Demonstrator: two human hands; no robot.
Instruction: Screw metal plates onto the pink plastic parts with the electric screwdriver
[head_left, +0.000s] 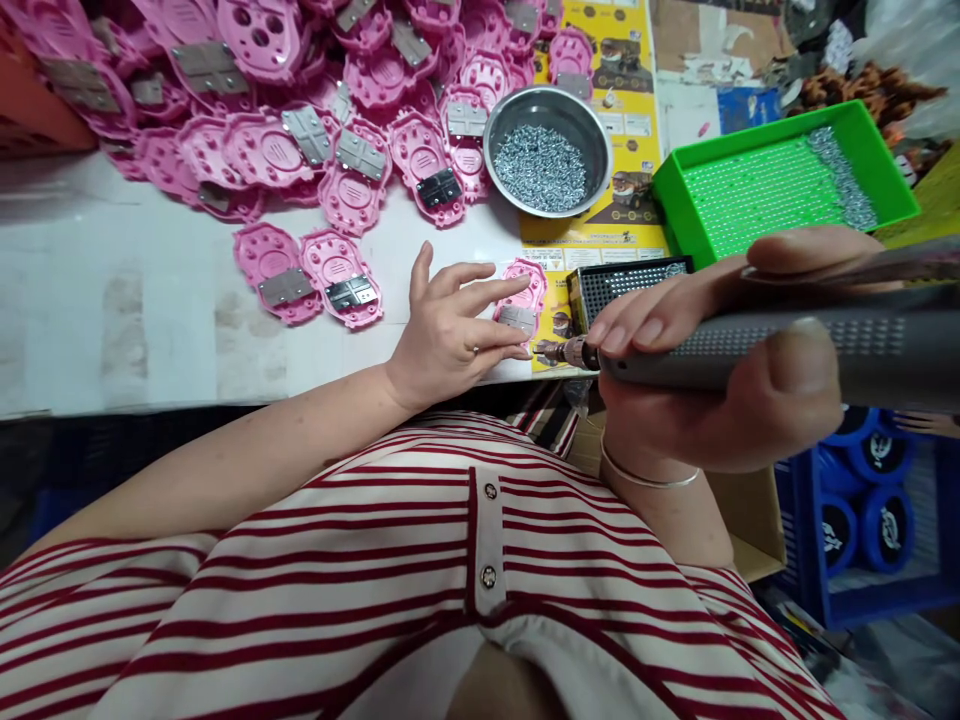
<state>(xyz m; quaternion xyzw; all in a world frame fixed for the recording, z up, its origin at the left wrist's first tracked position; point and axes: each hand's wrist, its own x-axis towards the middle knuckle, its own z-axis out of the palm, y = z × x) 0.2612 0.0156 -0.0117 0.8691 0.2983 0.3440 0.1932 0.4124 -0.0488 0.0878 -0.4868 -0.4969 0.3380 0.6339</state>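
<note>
My right hand (697,390) is wrapped round a grey electric screwdriver (750,345), its bit pointing left. The tip is close to the lower edge of a pink plastic casing (531,284) with a silver metal plate (519,319) on it. Whether bit and casing touch, I cannot tell. Over the casing's left side reaches my left hand (454,335), fingers spread and stretched out, some of them resting on or just above it. Two more pink casings with plates, a left one (262,255) and a right one (337,255), lie further left.
A large heap of pink casings (270,150) covers the back left. Beside it stands a metal bowl (602,180) of small screws. A green tray (667,200) and a small black perforated tray (600,285) are to the right. Below right sits a blue crate (817,590) holding round blue items.
</note>
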